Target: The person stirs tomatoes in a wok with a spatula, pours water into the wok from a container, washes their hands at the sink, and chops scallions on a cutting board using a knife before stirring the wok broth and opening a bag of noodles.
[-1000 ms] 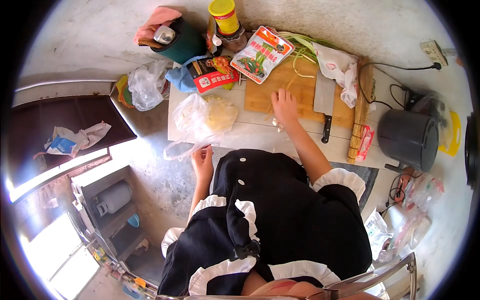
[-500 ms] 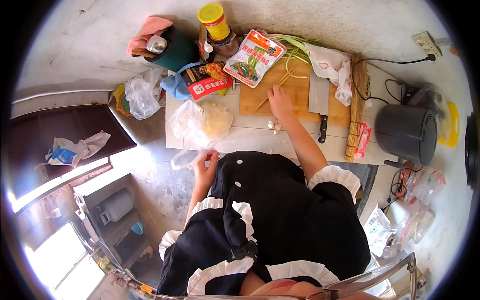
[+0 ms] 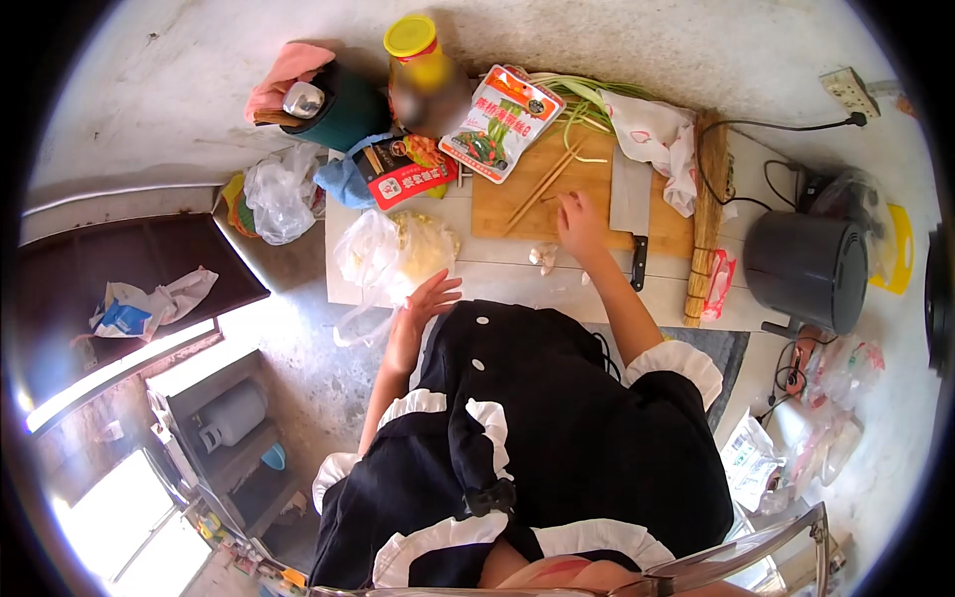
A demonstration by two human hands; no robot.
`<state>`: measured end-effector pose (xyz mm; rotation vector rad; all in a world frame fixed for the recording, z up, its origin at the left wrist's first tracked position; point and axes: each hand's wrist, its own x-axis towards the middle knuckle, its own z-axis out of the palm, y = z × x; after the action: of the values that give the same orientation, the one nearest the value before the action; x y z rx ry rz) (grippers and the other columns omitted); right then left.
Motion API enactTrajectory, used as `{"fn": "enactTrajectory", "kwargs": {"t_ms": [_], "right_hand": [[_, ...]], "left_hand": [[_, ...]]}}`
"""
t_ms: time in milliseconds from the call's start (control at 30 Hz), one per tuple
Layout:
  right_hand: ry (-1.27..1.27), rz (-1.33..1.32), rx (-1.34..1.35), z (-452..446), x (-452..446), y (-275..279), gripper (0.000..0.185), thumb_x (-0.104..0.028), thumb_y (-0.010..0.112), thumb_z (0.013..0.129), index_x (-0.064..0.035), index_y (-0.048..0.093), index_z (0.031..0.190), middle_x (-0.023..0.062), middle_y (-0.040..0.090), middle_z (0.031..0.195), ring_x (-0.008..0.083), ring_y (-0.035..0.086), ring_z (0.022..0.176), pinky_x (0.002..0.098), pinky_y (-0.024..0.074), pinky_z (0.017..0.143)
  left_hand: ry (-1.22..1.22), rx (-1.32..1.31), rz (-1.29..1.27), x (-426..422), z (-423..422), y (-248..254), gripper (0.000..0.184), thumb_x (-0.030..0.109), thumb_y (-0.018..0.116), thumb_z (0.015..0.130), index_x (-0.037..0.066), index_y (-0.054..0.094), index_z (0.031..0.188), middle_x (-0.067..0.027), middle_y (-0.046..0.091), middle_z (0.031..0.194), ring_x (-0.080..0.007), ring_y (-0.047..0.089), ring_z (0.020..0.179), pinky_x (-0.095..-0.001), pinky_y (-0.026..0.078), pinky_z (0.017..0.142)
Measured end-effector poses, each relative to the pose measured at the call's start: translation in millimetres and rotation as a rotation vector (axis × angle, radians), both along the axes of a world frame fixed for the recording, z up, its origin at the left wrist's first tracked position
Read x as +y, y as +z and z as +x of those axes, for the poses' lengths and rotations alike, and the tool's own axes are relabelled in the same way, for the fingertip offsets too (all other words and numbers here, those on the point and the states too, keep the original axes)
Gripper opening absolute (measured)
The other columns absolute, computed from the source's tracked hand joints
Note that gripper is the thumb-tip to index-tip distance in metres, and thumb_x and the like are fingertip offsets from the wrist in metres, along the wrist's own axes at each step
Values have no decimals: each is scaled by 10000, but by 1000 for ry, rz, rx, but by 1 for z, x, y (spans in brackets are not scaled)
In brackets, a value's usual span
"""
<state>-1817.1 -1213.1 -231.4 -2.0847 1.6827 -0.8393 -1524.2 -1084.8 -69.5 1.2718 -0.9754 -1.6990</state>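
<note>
My left hand (image 3: pixel 428 300) is open with its fingers spread, at the table's front edge. Just beyond it lies a clear plastic bag (image 3: pixel 370 247) with pale yellow contents. Over the front part of the wooden cutting board (image 3: pixel 587 189) is my right hand (image 3: pixel 580 227), its fingers loosely bent and apart, holding nothing that I can see. A pair of chopsticks (image 3: pixel 543 187) lies slantwise on the board, left of that hand. Garlic (image 3: pixel 543 257) sits in front of the board. To the right, a cleaver (image 3: pixel 631 189) rests on the board, its black handle toward me.
Behind the board stand a white-and-red food packet (image 3: pixel 502 124), green stalks (image 3: pixel 582 99) and a yellow-lidded can (image 3: pixel 411 38). A black-and-red packet (image 3: pixel 403 171) lies left. A straw bundle (image 3: pixel 704 219) and a dark grey appliance (image 3: pixel 806 269) are at the right.
My right hand has let go of the chopsticks and drawn back toward me and right. The left hand has let go of the plastic bag and spread its fingers.
</note>
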Motion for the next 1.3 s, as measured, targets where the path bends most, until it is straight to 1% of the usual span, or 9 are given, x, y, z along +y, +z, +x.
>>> {"fn": "enactTrajectory", "kwargs": {"t_ms": [167,267,433,733,933,1033,1133,1233,1300], "right_hand": [[-103,35,-143,-26,-1,24,230,-47,579,824,-39,592,1053,179,564,1004,369,575,912,429,480,751],[-117,36,-199,-38,-14,29,223,-48,587,824,-38,596,1047,175,577,980,361,592,897,419,486,745],[-132,33,-243,-47,-49,35,205,-46,592,825,-34,604,1030,164,595,974,336,621,857,393,495,711],[-75,86,-221,-46,-96,28,205,-58,606,826,-43,614,1030,136,604,966,288,645,841,361,501,721],[-132,227,-191,-59,-75,22,200,-53,593,838,-21,610,1035,148,605,970,296,647,858,359,508,744],[-196,260,-251,-77,-59,13,197,-6,583,839,-12,611,1034,157,608,988,239,645,910,304,519,735],[-154,207,-240,-95,-57,8,221,-11,555,857,-9,600,1073,162,615,1051,264,630,972,325,510,794],[-24,85,-110,-99,-82,11,270,-19,521,850,-17,586,1112,188,604,1096,342,595,1024,370,479,854],[42,163,-150,-97,-104,12,314,-25,502,857,-26,570,1162,199,589,1130,346,572,1059,381,459,882]], "left_hand": [[51,-151,-76,-16,-3,14,434,253,392,987,-40,482,1295,-162,593,1202,-234,569,1084,-348,415,956],[86,-106,-70,-21,-5,19,369,175,420,973,-53,511,1249,-163,610,1164,-231,579,1062,-346,425,944],[127,-121,-89,-25,-8,18,335,141,431,968,-58,524,1220,-171,627,1120,-236,595,1033,-353,436,941],[222,-185,-29,-29,-8,20,290,100,461,961,-61,539,1189,-162,637,1086,-224,601,1016,-352,450,937],[235,-193,-28,-33,-5,16,263,62,472,957,-63,544,1177,-152,639,1070,-204,600,1009,-328,455,931],[217,-186,-49,-36,-7,14,255,54,476,955,-62,546,1171,-144,642,1062,-199,600,1009,-319,455,923],[159,-212,-66,-40,-10,8,248,62,491,951,-53,554,1162,-131,646,1059,-195,603,1002,-312,455,909],[45,-271,-92,-51,-20,-2,239,76,517,940,-40,570,1143,-120,652,1051,-188,609,987,-307,457,891],[-49,-310,-127,-67,-36,-8,232,84,534,932,-30,582,1128,-113,656,1039,-185,614,973,-306,460,880]]}}
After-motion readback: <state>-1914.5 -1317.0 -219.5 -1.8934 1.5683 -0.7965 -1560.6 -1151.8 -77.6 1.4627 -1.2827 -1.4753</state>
